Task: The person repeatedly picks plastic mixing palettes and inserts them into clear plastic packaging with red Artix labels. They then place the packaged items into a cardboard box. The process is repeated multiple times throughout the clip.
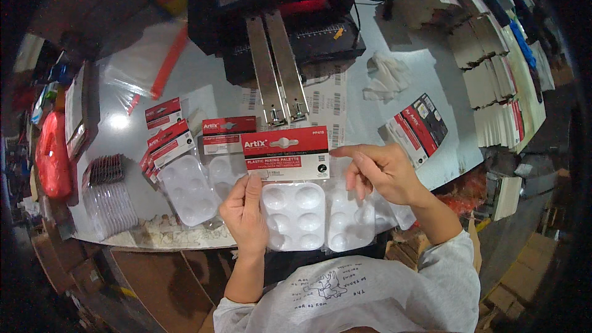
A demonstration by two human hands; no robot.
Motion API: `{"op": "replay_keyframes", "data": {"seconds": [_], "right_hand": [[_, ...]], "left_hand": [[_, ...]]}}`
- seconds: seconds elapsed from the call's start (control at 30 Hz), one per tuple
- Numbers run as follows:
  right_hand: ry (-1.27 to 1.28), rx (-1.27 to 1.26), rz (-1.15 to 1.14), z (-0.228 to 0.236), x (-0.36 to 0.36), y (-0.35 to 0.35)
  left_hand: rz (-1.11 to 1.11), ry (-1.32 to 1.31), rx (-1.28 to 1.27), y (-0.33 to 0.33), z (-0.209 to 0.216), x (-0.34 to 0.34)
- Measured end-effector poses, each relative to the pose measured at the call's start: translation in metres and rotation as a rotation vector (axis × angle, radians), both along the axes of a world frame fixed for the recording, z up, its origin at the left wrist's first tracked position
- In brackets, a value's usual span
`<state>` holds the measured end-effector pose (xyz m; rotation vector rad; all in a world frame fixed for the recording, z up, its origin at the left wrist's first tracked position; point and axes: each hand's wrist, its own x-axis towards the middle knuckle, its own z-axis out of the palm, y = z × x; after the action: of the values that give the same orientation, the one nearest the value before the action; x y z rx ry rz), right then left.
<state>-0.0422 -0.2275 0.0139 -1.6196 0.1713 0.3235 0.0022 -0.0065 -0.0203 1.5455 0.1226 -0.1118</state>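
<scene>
At the lower edge, a person's grey shirt (376, 293) fills the foreground, its printed drawing upside down; the lower body is out of sight beneath it. Both forearms reach up from there.

The left hand (245, 213) rises nearly upright, its thumb on the front of a packaged white palette (293, 216) with six visible wells, gripped by its left side; the fingers behind are hidden. The palette hangs from a red, black and white header card (287, 166), facing up, just above the table's near edge.

The right hand (385, 176) comes in bent from the right, index finger stretched to the card's right edge, other fingers loosely curled. It appears to hold nothing; whether the fingertip touches the card cannot be told.

Behind the held pack, another palette (350, 222) is partly covered. More palette packs (188, 191) overlap to the left, beside a row of clear packs (111, 206).

Beyond the right hand, grey tabletop (364, 124) shows as far as crumpled white paper (387, 77); card packets (419, 126) lie to its right.

Farther off, metal rails (277, 68) project from a black machine (222, 15), whose back is lost in shadow.
</scene>
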Motion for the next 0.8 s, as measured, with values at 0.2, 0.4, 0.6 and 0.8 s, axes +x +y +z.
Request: {"op": "replay_keyframes", "data": {"seconds": [0.2, 0.4, 0.6, 0.8], "right_hand": [[0.055, 0.074, -0.098, 0.004, -0.005, 0.003], [0.013, -0.004, -0.205, -0.01, -0.001, 0.016], [0.044, -0.192, -0.073, -0.006, 0.004, 0.017], [0.39, 0.042, -0.008, -0.012, 0.017, 0.014]], "left_hand": [[-0.015, 0.07, -0.009, 0.003, 0.004, -0.004], [-0.045, 0.085, 0.048, 0.0, 0.009, -0.008], [-0.02, 0.052, 0.054, -0.007, 0.005, -0.008], [-0.119, 0.12, 0.196, 0.0, 0.003, 0.001]]}}
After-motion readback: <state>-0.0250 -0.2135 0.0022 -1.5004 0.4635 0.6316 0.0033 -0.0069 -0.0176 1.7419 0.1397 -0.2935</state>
